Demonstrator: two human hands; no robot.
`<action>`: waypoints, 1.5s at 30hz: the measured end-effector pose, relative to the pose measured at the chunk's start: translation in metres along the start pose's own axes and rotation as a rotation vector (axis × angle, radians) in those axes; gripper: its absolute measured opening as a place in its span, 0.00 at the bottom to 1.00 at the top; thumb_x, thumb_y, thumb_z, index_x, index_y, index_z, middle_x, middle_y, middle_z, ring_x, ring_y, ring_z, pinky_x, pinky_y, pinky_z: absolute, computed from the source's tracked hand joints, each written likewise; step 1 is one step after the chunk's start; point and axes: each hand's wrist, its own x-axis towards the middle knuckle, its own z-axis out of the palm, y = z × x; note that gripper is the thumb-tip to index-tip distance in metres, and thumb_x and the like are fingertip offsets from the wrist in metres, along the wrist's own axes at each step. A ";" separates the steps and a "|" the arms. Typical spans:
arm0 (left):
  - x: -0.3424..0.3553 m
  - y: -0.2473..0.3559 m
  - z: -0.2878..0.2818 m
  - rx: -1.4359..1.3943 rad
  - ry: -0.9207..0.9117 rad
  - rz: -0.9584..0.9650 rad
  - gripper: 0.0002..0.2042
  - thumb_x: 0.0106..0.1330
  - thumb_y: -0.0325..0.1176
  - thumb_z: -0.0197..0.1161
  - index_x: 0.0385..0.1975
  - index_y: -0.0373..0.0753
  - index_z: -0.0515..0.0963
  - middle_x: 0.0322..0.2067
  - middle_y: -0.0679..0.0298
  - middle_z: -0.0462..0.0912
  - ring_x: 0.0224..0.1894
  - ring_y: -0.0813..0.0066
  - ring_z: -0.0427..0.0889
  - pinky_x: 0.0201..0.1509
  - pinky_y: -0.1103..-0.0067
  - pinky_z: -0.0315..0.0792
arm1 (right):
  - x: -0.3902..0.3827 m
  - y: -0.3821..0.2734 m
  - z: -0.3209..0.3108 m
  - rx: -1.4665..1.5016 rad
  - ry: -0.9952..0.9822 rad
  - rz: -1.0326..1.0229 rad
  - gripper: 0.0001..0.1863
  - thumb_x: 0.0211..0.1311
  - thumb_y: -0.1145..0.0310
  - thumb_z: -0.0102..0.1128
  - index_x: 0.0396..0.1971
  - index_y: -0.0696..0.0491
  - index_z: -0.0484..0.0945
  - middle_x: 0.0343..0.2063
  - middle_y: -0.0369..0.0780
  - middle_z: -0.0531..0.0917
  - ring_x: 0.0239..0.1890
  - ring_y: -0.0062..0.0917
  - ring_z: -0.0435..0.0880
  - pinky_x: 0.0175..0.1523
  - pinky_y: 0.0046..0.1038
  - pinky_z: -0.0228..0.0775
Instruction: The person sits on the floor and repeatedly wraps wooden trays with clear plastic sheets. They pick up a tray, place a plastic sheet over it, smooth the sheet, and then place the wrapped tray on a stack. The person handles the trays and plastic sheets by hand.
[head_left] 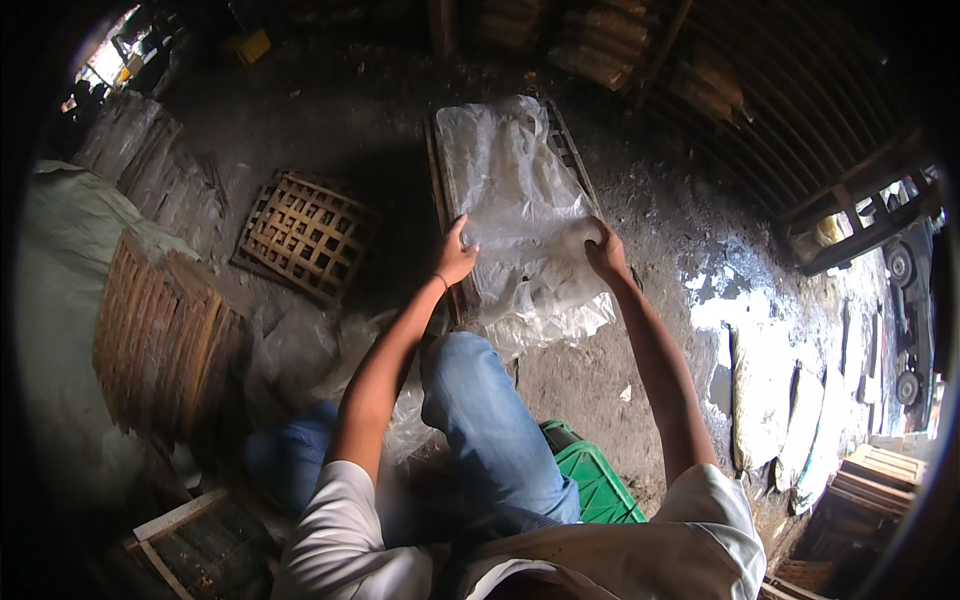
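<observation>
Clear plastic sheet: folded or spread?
Spread but wrinkled: the plastic sheet covers much of the slatted frame, left hand and right hand at its sides. Can't tell if it's doubled.

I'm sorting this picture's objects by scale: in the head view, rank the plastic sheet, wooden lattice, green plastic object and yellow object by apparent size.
1. Plastic sheet
2. Wooden lattice
3. Green plastic object, judging its visible part only
4. Yellow object

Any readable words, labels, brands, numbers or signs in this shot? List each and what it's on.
No readable text.
Plastic sheet: no lettering visible.
Green crate: none visible.
White sacks and dark vehicle at right: too small or glared to tell.
</observation>
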 end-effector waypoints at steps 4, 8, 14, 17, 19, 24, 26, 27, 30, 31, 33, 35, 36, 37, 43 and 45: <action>0.003 0.000 0.004 0.089 0.043 0.061 0.37 0.55 0.27 0.64 0.67 0.40 0.54 0.53 0.48 0.70 0.41 0.64 0.75 0.48 0.74 0.71 | -0.006 -0.005 -0.004 -0.152 -0.041 -0.012 0.33 0.47 0.68 0.57 0.59 0.49 0.67 0.57 0.46 0.73 0.56 0.43 0.74 0.56 0.37 0.69; 0.012 -0.051 -0.017 0.272 0.310 0.372 0.38 0.55 0.28 0.64 0.67 0.41 0.54 0.59 0.48 0.62 0.48 0.57 0.75 0.51 0.72 0.72 | -0.011 -0.049 -0.002 -0.235 -0.137 0.014 0.35 0.46 0.66 0.61 0.60 0.49 0.66 0.61 0.47 0.67 0.58 0.42 0.72 0.58 0.37 0.67; -0.068 0.005 -0.060 0.140 -0.045 0.400 0.36 0.58 0.31 0.65 0.67 0.43 0.55 0.66 0.55 0.48 0.56 0.60 0.71 0.53 0.68 0.73 | -0.030 -0.036 -0.027 -0.644 -0.002 -0.090 0.35 0.49 0.60 0.62 0.61 0.45 0.65 0.68 0.50 0.51 0.66 0.44 0.58 0.63 0.47 0.54; -0.123 0.006 -0.130 0.414 -0.165 0.417 0.40 0.60 0.37 0.64 0.69 0.43 0.46 0.68 0.48 0.35 0.66 0.44 0.57 0.66 0.63 0.60 | -0.035 -0.047 -0.017 -0.634 -0.036 -0.296 0.36 0.53 0.56 0.60 0.64 0.44 0.62 0.70 0.49 0.45 0.69 0.44 0.49 0.67 0.51 0.43; -0.160 0.011 -0.175 0.394 -0.281 0.237 0.43 0.61 0.40 0.64 0.70 0.44 0.40 0.68 0.47 0.30 0.70 0.43 0.46 0.68 0.63 0.55 | -0.042 -0.057 -0.010 -0.594 -0.113 -0.442 0.37 0.57 0.52 0.58 0.66 0.44 0.59 0.71 0.48 0.41 0.72 0.44 0.43 0.70 0.53 0.35; -0.208 -0.008 -0.245 0.508 -0.085 0.116 0.44 0.64 0.39 0.61 0.71 0.49 0.33 0.68 0.51 0.31 0.64 0.49 0.61 0.65 0.63 0.62 | -0.045 -0.053 0.041 -0.619 -0.243 -0.264 0.38 0.64 0.40 0.43 0.70 0.41 0.48 0.71 0.47 0.38 0.73 0.44 0.33 0.67 0.59 0.18; -0.217 -0.019 -0.259 0.512 0.018 0.062 0.41 0.65 0.41 0.59 0.70 0.47 0.37 0.68 0.48 0.36 0.64 0.46 0.61 0.66 0.64 0.59 | -0.042 -0.096 0.057 -0.536 -0.136 -0.369 0.38 0.64 0.45 0.49 0.70 0.40 0.49 0.71 0.46 0.40 0.73 0.44 0.36 0.67 0.59 0.19; -0.217 -0.012 -0.258 0.612 0.045 0.047 0.39 0.65 0.42 0.58 0.70 0.45 0.42 0.68 0.46 0.41 0.65 0.44 0.59 0.67 0.65 0.57 | -0.040 -0.117 0.059 -0.496 -0.101 -0.410 0.38 0.63 0.47 0.51 0.70 0.40 0.49 0.71 0.46 0.42 0.73 0.44 0.37 0.67 0.59 0.21; -0.226 -0.025 -0.257 0.749 -0.037 -0.216 0.32 0.65 0.43 0.57 0.67 0.42 0.55 0.63 0.43 0.60 0.64 0.48 0.63 0.66 0.66 0.59 | -0.028 -0.180 0.102 -0.421 -0.182 -0.717 0.32 0.60 0.54 0.56 0.64 0.43 0.62 0.67 0.46 0.57 0.68 0.46 0.51 0.68 0.50 0.41; -0.228 -0.021 -0.255 0.789 -0.129 -0.308 0.30 0.65 0.44 0.57 0.65 0.41 0.59 0.60 0.43 0.66 0.62 0.49 0.66 0.65 0.67 0.61 | -0.029 -0.202 0.122 -0.421 -0.256 -0.811 0.30 0.59 0.56 0.57 0.62 0.45 0.65 0.65 0.46 0.60 0.67 0.46 0.55 0.68 0.48 0.46; -0.227 -0.034 -0.242 0.599 -0.194 -0.193 0.27 0.64 0.44 0.57 0.61 0.38 0.65 0.53 0.45 0.74 0.58 0.51 0.72 0.61 0.68 0.65 | -0.034 -0.234 0.172 -0.486 -0.494 -1.001 0.25 0.57 0.57 0.59 0.55 0.46 0.71 0.61 0.45 0.65 0.64 0.43 0.58 0.65 0.48 0.51; -0.230 -0.015 -0.231 0.567 -0.231 -0.046 0.27 0.64 0.44 0.58 0.58 0.34 0.66 0.52 0.46 0.75 0.55 0.51 0.74 0.58 0.67 0.68 | -0.036 -0.259 0.223 -0.557 -0.769 -1.138 0.23 0.57 0.57 0.59 0.53 0.48 0.73 0.58 0.44 0.68 0.63 0.41 0.61 0.64 0.48 0.52; -0.224 -0.005 -0.233 0.519 -0.253 -0.055 0.27 0.63 0.43 0.58 0.58 0.33 0.66 0.51 0.46 0.76 0.54 0.52 0.75 0.58 0.67 0.69 | -0.038 -0.268 0.248 -0.603 -0.887 -1.150 0.24 0.58 0.56 0.58 0.54 0.48 0.73 0.58 0.44 0.68 0.63 0.40 0.61 0.65 0.48 0.51; -0.221 0.001 -0.238 0.472 -0.269 -0.077 0.27 0.63 0.43 0.58 0.58 0.32 0.66 0.50 0.47 0.76 0.53 0.53 0.76 0.57 0.67 0.69 | -0.043 -0.279 0.277 -0.636 -0.979 -1.148 0.25 0.58 0.56 0.57 0.54 0.49 0.72 0.58 0.44 0.69 0.63 0.40 0.62 0.65 0.48 0.50; -0.203 -0.056 -0.231 0.594 0.288 -0.145 0.22 0.61 0.40 0.59 0.50 0.32 0.73 0.49 0.44 0.76 0.54 0.53 0.75 0.57 0.66 0.69 | -0.091 -0.295 0.461 -0.763 -0.668 -1.025 0.28 0.61 0.53 0.50 0.58 0.53 0.67 0.58 0.44 0.70 0.62 0.36 0.65 0.69 0.47 0.44; -0.202 -0.040 -0.243 0.621 0.355 -0.089 0.19 0.59 0.40 0.60 0.44 0.32 0.76 0.46 0.43 0.77 0.54 0.52 0.75 0.60 0.63 0.65 | -0.114 -0.292 0.522 -0.743 -0.450 -0.958 0.30 0.62 0.52 0.48 0.60 0.54 0.65 0.58 0.43 0.71 0.61 0.35 0.66 0.70 0.47 0.41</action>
